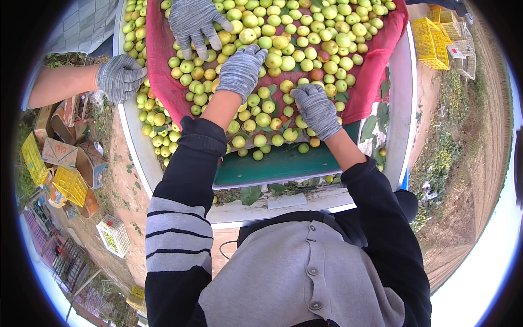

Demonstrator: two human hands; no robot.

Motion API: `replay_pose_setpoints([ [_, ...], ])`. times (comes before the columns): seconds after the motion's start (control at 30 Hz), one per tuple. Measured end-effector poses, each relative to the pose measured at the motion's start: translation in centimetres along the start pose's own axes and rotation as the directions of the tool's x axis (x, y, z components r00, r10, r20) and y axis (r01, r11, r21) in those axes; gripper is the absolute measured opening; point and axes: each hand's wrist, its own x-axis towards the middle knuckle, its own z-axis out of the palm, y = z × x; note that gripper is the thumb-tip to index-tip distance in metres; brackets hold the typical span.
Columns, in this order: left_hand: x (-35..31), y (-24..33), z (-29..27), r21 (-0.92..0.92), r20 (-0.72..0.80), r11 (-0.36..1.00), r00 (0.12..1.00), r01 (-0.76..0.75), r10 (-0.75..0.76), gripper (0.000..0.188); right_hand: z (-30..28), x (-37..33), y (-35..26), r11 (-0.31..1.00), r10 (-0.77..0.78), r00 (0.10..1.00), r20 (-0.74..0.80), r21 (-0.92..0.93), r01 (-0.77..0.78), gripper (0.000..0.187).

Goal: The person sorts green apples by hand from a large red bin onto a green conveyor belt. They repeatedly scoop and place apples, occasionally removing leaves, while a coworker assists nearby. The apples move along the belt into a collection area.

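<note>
My left hand (239, 71), in a grey knit glove, lies over a heap of small round green-yellow fruits (262, 119) with its fingers stretched forward. Some of the fruits have reddish patches. To the right, my right hand (317, 111), gloved alike, has its fingers curled in toward the fruits; whatever they hold is hidden beneath them. The heap rests on a red cloth (169, 92), and its near fruits spill onto a green board (278, 169). Another person's gloved hand (196, 24) spreads over the fruits beyond my left hand.
A second co-worker hand (120, 79) reaches over the left rim of the white bin (406, 103). Yellow crates (71, 185), cardboard boxes (60, 152) and a white crate (113, 235) with fruit stand on the ground at left. More yellow crates (430, 43) stand at far right.
</note>
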Motion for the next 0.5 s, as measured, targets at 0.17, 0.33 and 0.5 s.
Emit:
replay_pose_setpoints([
  [0.17, 4.6, 1.3, -0.7, 0.145, 0.348, 0.986, 0.928, 0.086, -0.132, 0.028, -1.2, -3.8, -1.4, 0.697, 0.401, 0.916, 0.016, 0.643, -0.317, 0.024],
  [0.33, 0.3, 2.7, -1.9, -0.167, 0.317, 0.968, 0.94, 0.189, -0.129, 0.042, -3.3, -7.4, -3.6, -0.053, 0.391, 0.815, 0.429, 0.894, -0.445, 0.059],
  [0.5, -8.7, 9.9, -3.6, -0.541, 0.044, 0.841, 0.997, -0.035, 0.07, 0.056, -4.1, -7.7, -4.1, -0.39, 0.187, 0.805, 0.564, 0.794, -0.466, 0.088],
])
